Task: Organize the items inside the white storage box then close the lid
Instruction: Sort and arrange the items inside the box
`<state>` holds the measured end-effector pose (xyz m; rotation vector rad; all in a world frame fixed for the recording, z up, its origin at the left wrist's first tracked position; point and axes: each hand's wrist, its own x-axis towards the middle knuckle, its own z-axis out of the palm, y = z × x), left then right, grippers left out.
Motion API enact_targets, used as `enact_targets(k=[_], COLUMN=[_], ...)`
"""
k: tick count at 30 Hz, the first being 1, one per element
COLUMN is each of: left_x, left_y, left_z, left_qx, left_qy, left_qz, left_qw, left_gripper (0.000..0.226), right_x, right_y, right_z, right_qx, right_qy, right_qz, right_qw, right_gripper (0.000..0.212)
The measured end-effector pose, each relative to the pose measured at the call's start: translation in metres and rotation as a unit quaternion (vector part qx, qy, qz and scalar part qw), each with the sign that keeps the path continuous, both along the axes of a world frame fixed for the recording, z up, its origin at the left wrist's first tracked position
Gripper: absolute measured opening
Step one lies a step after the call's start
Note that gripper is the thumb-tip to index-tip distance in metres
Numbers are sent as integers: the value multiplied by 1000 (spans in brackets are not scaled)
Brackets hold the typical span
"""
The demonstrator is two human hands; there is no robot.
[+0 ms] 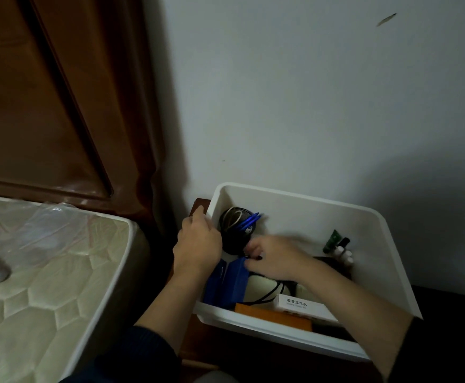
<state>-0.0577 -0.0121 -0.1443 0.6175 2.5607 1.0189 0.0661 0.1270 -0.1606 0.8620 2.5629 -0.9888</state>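
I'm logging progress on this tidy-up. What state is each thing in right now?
white storage box: open, no lid in view
black mesh pen cup: inside the box, tilted, blue pens in it
blue boxes: standing on edge at the box's left end
left hand: gripping the box's left wall
right hand: inside the box, fingers curled at the blue boxes; grip unclear

The white plastic storage box [375,217] sits against the wall, right of the quilted mattress [46,272]. Inside it, a black mesh cup [232,217] stands in the far left corner, blue flat pouches [225,283] lean along the left wall before it, and a white printed carton [300,304] and an orange flat box [275,316] lie along the near wall. Small bottles [341,248] stand toward the right. Both hands [198,241] reach in near the cup.
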Motion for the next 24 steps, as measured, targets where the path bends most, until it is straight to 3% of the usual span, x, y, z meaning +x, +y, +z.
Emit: enact_targets(k=[4, 10, 19, 24], left_x=[-8, -15, -23, -22], left_y=[-3, -2, 1, 0], left_z=[-7, -18, -30, -28], left_qx=[71, 125, 141, 141], left_qy=[-96, -153, -163, -161], left_qz=[37, 71, 82, 82], left_qw=[992, 978, 973, 973], left_gripper=[54, 57, 45, 36], right_x=[-27, -47, -45, -45], right_y=[-31, -42, -34, -32], right_z=[-4, -17, -27, -35], right_qx=[134, 140, 96, 56], right_qy=[-115, -248, -181, -153], right_qz=[51, 85, 8, -39], right_qw=[983, 955, 979, 986], right_gripper=[56, 75, 62, 39])
